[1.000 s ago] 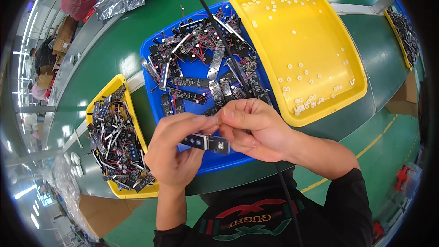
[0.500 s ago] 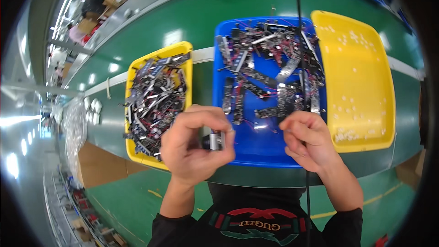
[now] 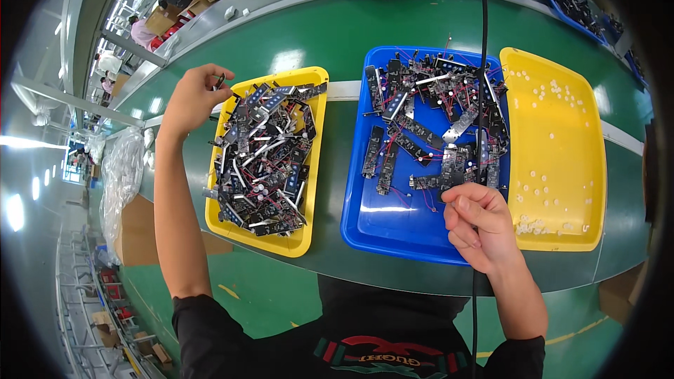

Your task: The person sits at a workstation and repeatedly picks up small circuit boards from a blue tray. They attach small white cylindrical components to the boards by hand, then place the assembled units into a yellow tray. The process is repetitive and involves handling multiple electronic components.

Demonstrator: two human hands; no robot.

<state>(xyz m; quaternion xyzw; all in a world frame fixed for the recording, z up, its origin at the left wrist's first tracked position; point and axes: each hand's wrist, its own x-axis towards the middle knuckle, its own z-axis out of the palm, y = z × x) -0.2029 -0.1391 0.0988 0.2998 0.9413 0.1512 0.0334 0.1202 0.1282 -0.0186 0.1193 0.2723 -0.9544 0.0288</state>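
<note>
My left hand (image 3: 194, 98) is at the far left corner of the left yellow tray (image 3: 321, 109), its fingers closed on a small dark part (image 3: 220, 81), mostly hidden by the fingers. This tray is heaped with small circuit boards (image 3: 263, 161) with thin red wires and silver strips. At the front right of the blue tray (image 3: 393, 235), my right hand (image 3: 481, 226) pinches with thumb and forefinger; what they hold, if anything, I cannot make out. More wired circuit boards (image 3: 414, 130) lie at the back and middle of the blue tray, some close to my right fingertips.
A second yellow tray (image 3: 554, 161), with small white round pieces scattered in it, adjoins the blue one on the right. A black cable (image 3: 484, 14) hangs down across the view. Clear plastic wrap (image 3: 121, 175) and a cardboard box (image 3: 137, 228) are on the left. People work far back.
My left hand has swung away to the far left, from in front of me to the left tray's far corner. My right hand keeps its pinch over the blue tray. The view has shifted slightly.
</note>
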